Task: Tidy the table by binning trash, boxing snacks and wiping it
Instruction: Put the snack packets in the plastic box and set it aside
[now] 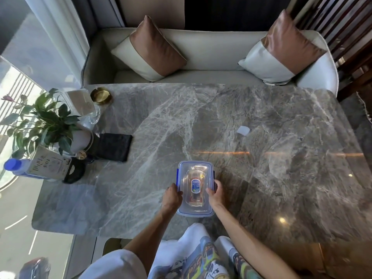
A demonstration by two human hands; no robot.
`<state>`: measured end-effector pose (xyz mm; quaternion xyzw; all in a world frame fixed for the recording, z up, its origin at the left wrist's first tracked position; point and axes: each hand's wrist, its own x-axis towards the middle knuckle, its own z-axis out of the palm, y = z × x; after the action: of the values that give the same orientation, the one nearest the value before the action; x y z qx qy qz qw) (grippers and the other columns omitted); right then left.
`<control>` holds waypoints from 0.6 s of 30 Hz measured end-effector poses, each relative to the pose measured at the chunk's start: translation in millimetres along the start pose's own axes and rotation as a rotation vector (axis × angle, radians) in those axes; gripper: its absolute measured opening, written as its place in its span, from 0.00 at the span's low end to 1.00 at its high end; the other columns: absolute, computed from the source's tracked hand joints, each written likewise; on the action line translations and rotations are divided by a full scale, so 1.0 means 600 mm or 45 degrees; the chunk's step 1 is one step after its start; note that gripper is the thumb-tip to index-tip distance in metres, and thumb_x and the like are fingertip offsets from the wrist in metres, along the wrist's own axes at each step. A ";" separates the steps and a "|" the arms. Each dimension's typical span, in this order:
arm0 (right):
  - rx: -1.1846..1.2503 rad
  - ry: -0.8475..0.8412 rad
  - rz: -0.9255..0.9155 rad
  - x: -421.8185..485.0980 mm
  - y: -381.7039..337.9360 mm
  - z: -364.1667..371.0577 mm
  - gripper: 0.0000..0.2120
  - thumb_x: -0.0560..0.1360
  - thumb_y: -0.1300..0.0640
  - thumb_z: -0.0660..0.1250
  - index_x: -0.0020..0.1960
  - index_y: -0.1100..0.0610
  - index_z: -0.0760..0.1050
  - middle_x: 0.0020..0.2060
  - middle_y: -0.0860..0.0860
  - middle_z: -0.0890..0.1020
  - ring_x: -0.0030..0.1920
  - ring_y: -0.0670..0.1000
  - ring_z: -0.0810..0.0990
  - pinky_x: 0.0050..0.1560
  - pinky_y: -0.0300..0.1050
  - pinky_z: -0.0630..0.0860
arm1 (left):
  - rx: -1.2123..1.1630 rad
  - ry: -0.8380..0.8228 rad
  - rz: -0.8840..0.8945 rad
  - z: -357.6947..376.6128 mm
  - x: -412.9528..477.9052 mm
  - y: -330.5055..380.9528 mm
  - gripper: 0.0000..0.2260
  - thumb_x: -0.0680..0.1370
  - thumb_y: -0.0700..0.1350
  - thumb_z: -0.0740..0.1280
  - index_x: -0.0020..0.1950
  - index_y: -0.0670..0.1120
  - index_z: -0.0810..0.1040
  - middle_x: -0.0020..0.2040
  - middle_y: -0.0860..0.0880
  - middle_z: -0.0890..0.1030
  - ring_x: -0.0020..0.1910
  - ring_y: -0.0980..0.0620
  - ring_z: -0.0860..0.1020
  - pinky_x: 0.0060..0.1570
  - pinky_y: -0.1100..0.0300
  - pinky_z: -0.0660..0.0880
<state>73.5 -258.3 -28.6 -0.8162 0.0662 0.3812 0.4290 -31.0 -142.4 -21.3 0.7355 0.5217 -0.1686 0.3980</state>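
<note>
A clear plastic box (194, 168) with blue clips and its lid on stands on the grey marble table (261, 127), near the front edge. A wrapped snack (195, 186) with a blue and red label shows through the lid. My left hand (172, 196) presses the box's left side and my right hand (216, 193) presses its right side, fingers over the lid's edges. A small white scrap (243, 130) lies alone on the table to the far right of the box. A folded black cloth (112, 147) lies at the left.
At the table's left edge stand a potted plant (40, 121), a glass holder (84, 105), a brass ashtray (101, 95), a blue-capped bottle (15, 166) and a card stand (52, 165). A pale sofa (211, 49) with two cushions lies beyond the table.
</note>
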 end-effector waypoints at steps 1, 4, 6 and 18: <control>-0.012 -0.006 0.016 0.001 -0.002 0.002 0.23 0.78 0.68 0.62 0.72 0.64 0.63 0.67 0.62 0.72 0.66 0.60 0.72 0.63 0.47 0.68 | -0.021 -0.021 -0.018 -0.003 0.003 0.002 0.11 0.77 0.40 0.64 0.56 0.36 0.73 0.57 0.35 0.80 0.56 0.36 0.77 0.50 0.50 0.73; -0.053 -0.038 0.063 0.009 -0.009 0.000 0.23 0.79 0.68 0.60 0.72 0.61 0.61 0.67 0.62 0.72 0.65 0.60 0.73 0.64 0.49 0.69 | -0.134 -0.128 -0.067 -0.018 0.018 0.006 0.13 0.76 0.39 0.65 0.57 0.34 0.73 0.56 0.33 0.80 0.54 0.36 0.80 0.52 0.47 0.77; -0.073 -0.085 0.086 0.014 -0.012 -0.005 0.26 0.79 0.65 0.62 0.75 0.59 0.59 0.70 0.60 0.70 0.68 0.60 0.71 0.66 0.52 0.68 | -0.231 -0.200 -0.100 -0.028 0.027 0.006 0.11 0.75 0.39 0.67 0.54 0.35 0.73 0.51 0.33 0.79 0.49 0.38 0.81 0.52 0.43 0.79; -0.021 -0.088 0.231 0.024 0.001 -0.010 0.42 0.75 0.59 0.70 0.79 0.51 0.46 0.76 0.57 0.61 0.73 0.59 0.65 0.70 0.54 0.65 | -0.741 -0.256 -0.181 -0.013 0.037 -0.006 0.13 0.76 0.34 0.65 0.59 0.30 0.76 0.48 0.37 0.80 0.45 0.45 0.77 0.44 0.52 0.77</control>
<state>86.7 -260.2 -36.6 -0.7967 0.1221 0.4469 0.3881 -26.6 -122.0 -32.5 0.5320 0.5560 -0.1115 0.6287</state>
